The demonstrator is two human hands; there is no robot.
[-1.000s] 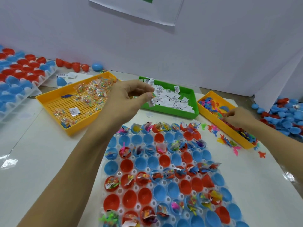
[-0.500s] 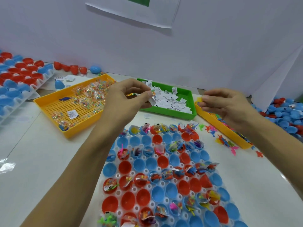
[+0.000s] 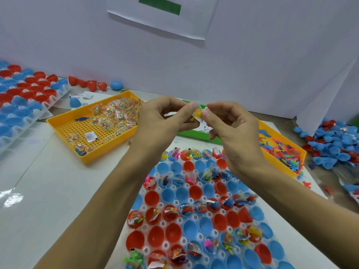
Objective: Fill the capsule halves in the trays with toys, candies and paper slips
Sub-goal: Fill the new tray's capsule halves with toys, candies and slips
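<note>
Now I see both hands meeting in mid-air above the far end of the capsule tray [image 3: 163, 228]. Half a second ago my right hand [image 3: 231, 129] hovered flat over the yellow toy tray [image 3: 303, 154], well apart from the left; it has since swung across, and its thumb and forefinger pinch a small yellow toy [image 3: 197, 113] together with a white paper slip [image 3: 200, 119]. My left hand [image 3: 165, 121] has stayed at about the same height, fingers curled, thumb and forefinger pinching the same little bundle from the other side; a second slip [image 3: 169, 114] shows behind its fingers. What else it holds I cannot tell.

Below them the capsule halves [image 3: 196, 226], red and blue, sit in the tray's wells on the tabletop [image 3: 48, 191], some already stuffed, many bare. The green slip tray [image 3: 196, 133] is now largely hidden behind the hands. The yellow candy tray [image 3: 85, 131] lies to the left, its packets [image 3: 116, 115] heaped at the far end. The head camera has tipped since, so the tray of closed shells [image 3: 23, 105] at far left shows more.
</note>
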